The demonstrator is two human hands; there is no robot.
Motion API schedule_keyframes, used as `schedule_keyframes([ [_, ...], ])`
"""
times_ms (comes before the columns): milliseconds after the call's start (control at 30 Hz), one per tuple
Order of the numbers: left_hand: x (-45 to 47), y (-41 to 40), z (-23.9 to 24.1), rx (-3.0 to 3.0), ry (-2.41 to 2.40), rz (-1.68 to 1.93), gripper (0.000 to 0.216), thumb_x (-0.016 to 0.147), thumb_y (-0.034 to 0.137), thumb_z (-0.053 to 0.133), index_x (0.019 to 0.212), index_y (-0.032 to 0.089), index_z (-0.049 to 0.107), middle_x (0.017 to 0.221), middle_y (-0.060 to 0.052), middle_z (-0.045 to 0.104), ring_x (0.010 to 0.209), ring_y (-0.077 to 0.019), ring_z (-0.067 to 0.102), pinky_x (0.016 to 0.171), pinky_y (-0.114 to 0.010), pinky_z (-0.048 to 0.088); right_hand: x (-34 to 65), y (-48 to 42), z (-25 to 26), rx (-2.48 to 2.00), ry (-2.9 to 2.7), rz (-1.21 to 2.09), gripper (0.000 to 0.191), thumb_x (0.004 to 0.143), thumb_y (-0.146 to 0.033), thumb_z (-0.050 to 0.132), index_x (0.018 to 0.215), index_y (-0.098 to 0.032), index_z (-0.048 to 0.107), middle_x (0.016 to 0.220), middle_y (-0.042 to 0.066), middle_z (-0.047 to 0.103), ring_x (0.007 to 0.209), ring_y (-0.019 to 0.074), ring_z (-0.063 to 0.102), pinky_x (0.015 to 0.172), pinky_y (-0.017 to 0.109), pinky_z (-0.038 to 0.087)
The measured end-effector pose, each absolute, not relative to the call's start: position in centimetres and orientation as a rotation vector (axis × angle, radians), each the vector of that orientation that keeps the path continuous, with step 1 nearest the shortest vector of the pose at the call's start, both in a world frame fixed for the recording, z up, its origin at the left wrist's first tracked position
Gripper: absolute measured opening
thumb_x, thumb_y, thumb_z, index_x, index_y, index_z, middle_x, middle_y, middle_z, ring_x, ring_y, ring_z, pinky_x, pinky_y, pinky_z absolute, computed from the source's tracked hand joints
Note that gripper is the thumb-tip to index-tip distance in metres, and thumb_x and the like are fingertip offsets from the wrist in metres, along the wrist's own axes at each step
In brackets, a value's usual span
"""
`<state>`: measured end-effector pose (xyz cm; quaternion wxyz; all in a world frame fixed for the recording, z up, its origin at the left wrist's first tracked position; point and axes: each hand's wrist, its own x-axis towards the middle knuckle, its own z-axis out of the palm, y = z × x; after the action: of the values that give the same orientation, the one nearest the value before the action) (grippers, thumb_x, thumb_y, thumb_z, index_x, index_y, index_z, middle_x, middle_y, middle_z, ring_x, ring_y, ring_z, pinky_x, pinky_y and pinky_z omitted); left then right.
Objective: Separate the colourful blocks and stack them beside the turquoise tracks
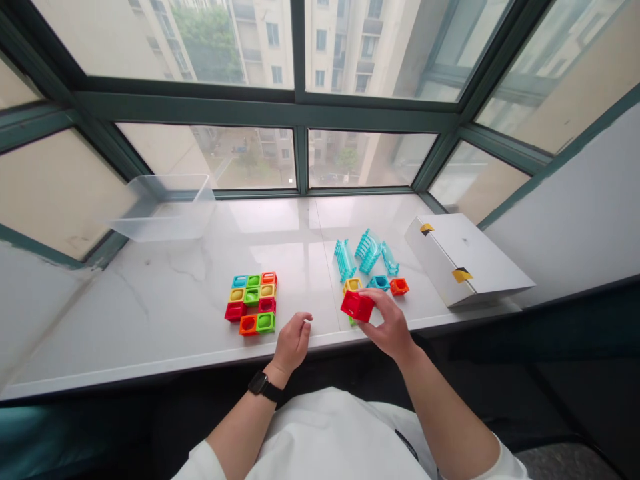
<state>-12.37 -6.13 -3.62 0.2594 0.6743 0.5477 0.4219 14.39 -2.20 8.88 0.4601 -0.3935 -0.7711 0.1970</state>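
My right hand [389,328] pinches a red toy block [357,305] between thumb and fingers, raised above the sill's front edge. Behind and partly under it are a yellow block [353,285] and a bit of a green one, mostly hidden. A blue block [379,283] and an orange-red block [399,287] lie just beyond my fingers. My left hand [293,341] holds nothing, its fingers loosely bent and thumb apart, near the front edge. To its left, blocks in several colours form a flat grid [253,293], with a gap between its lower rows.
Translucent turquoise track pieces [369,251] lie at the right centre. A white folded board or box [470,260] with yellow-black tabs stands at the right. A clear plastic bin [167,230] sits at the back left. Framed windows [300,110] border the white sill [165,293].
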Motion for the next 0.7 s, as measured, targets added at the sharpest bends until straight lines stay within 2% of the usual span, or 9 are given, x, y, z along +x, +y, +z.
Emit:
schedule_keyframes([
  [233,-12.3,-6.0,-3.4,1.860,1.482,1.107,0.026,0.107,0.036,0.042,0.114,0.024,0.064,0.104,-0.006,0.074,0.097,-0.0224,0.072,0.088,-0.036,0.055,22.3,-3.1,5.9,-1.417,-1.694,0.394,0.043,0.091,-0.044,0.072,0.128,-0.025,0.062,0.126,0.012,0.072,0.112,0.0286,0.072,0.095,0.043,0.063],
  [367,-12.3,-5.9,-3.5,1.887,1.490,1.085,0.028,0.107,0.036,0.042,0.113,0.024,0.067,0.101,-0.006,0.075,0.094,-0.0223,0.072,0.087,-0.036,0.056,24.5,-3.2,3.7,-1.557,-1.647,0.463,0.051,0.089,-0.048,0.073,0.132,-0.024,0.059,0.126,0.012,0.073,0.102,0.0281,0.075,0.089,0.043,0.063],
  [533,-12.4,-5.7,-3.9,1.892,1.478,1.066,0.032,0.108,0.039,0.040,0.107,0.023,0.068,0.093,-0.007,0.075,0.091,-0.0230,0.072,0.087,-0.038,0.056,25.4,-2.3,1.5,-1.583,-1.746,0.598,0.047,0.092,-0.042,0.069,0.134,-0.024,0.060,0.131,0.012,0.072,0.105,0.0282,0.073,0.097,0.047,0.059],
  [700,-12.4,-5.7,-4.2,1.902,1.464,1.039,0.031,0.109,0.038,0.040,0.107,0.023,0.067,0.092,-0.006,0.073,0.089,-0.0228,0.070,0.086,-0.038,0.054,25.8,-1.4,-0.1,-1.636,-1.861,0.637,0.051,0.093,-0.028,0.057,0.143,-0.023,0.058,0.135,0.013,0.070,0.108,0.0276,0.071,0.097,0.045,0.059],
])
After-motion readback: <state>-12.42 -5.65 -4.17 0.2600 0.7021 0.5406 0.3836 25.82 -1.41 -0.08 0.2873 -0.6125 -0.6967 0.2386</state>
